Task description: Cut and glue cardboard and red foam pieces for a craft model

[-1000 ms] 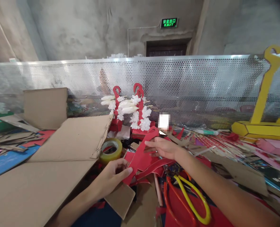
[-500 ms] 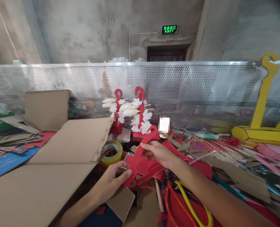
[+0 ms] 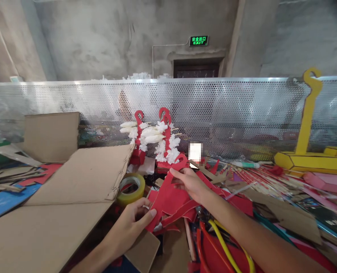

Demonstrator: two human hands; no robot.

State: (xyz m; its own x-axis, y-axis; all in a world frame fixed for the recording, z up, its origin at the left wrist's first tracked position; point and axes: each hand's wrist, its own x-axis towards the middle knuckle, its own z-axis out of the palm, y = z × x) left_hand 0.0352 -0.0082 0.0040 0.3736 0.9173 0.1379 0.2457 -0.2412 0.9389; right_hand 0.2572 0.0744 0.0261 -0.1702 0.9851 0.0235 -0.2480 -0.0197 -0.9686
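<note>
A flat red hook-shaped cutout (image 3: 163, 195) slants across the middle, curled end uppermost. My left hand (image 3: 136, 220) pinches its lower end between thumb and fingers. Higher up, just under the curl, my right hand (image 3: 191, 184) grips the same piece, its fingertips partly behind it. More red pieces and strips (image 3: 182, 208) lie beneath. Behind the hands stand red hook-topped pieces (image 3: 139, 118) trimmed with white flower shapes (image 3: 173, 154). To the left of the cutout is a roll of yellowish tape (image 3: 140, 189).
Folded brown cardboard (image 3: 80, 172) covers the left side. Tools with orange-red and yellow handles (image 3: 224, 242) lie by my right forearm. Thin sticks (image 3: 242, 182) and scraps spread rightward, below a yellow hook-topped stand (image 3: 305, 125). A perforated metal panel (image 3: 228, 110) closes the back.
The view has shifted slightly. Both hands keep their hold on the red cutout, which has turned or tipped only a little.
</note>
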